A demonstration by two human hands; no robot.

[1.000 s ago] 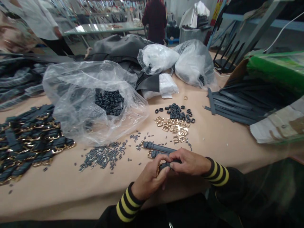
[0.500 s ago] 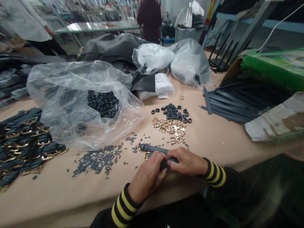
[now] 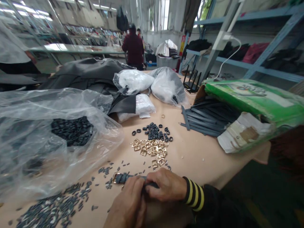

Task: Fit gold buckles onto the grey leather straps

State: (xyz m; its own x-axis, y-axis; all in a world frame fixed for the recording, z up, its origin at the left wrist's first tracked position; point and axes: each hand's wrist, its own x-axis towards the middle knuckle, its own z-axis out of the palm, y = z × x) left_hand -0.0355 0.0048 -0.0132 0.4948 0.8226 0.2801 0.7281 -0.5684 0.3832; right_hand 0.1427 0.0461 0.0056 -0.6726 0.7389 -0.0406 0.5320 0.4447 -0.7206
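Both my hands are closed on dark grey strap pieces near the table's front edge. My left hand (image 3: 129, 201) covers part of a buckled strap (image 3: 122, 178), whose gold buckle points left. Against it, my right hand (image 3: 165, 185) pinches the dark strap end, thumb and fingers together. The fingers hide where the strap pieces meet. Just beyond the hands lies a heap of gold buckles (image 3: 154, 148), with a pile of dark strap loops (image 3: 154, 131) behind it. Many small dark grey bits (image 3: 57, 205) are scattered to the left.
A clear plastic bag (image 3: 104, 133) holding dark loops (image 3: 73, 129) spreads over the left side. At right, a green box (image 3: 251, 95) spills long dark strips (image 3: 206, 117). White bags (image 3: 166, 85) stand at the back. Another person (image 3: 134, 47) stands beyond the table.
The view has tilted up and turned right, so things sit lower and further left. The finished-looking strap pile at far left has left the frame. Both hands still grip the strap.
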